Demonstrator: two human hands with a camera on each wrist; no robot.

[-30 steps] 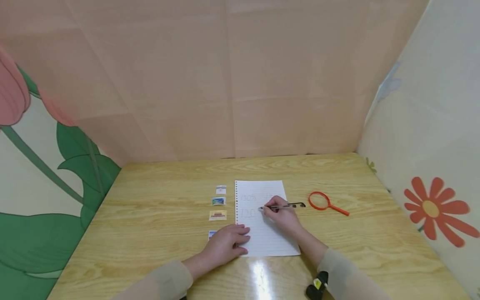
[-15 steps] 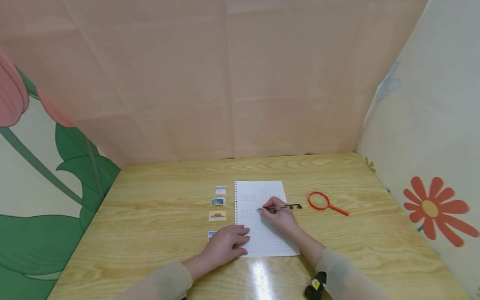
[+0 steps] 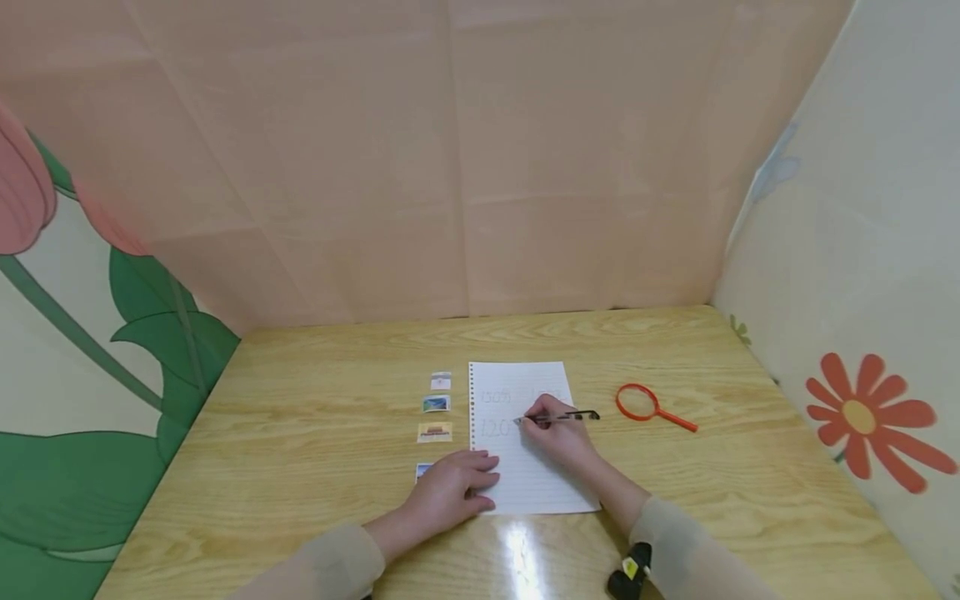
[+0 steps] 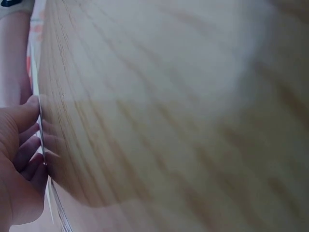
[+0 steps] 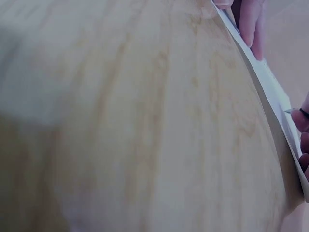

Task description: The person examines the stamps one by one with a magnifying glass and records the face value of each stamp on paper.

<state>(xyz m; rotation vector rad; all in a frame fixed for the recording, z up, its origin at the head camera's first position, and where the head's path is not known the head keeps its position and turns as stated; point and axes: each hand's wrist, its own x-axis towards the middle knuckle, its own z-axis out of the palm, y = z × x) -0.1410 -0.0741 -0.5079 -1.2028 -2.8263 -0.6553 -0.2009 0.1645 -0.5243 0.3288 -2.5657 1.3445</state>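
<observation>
while the right hand (image 3: 562, 440) pinches a pen (image 3: 576, 415), the paper (image 3: 525, 492) shows "120".

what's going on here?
A person's right hand holds a slim black-and-clear pen, its tip at a white, lined, hole-edged paper sheet, just right of some faint handwritten figures. The left hand rests on the sheet's lower left edge, fingers spread. Four small rectangular printed paper pictures lie in a column left of the sheet, the nearest partly hidden by that hand. A red round-framed magnifying glass lies to the right, untouched.
</observation>
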